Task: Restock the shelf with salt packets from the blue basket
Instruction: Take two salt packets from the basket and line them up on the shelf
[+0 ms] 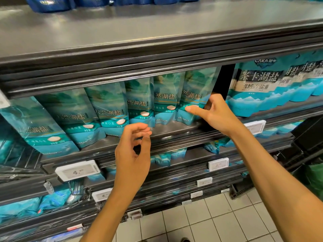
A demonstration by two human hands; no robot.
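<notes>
My right hand [214,111] pinches the rightmost salt packet [195,95] of the row, thumb on its face, fingers curled behind its right edge. My left hand [134,145], loosely curled, holds nothing, just below the shelf lip [174,135]. The pouches look soft, glossy and probably slippery, likely bottom-heavy; the side seams offer the best hold. A dark gap [222,79] opens right of my right hand; overhead room is tight. The blue basket is not visible.
</notes>
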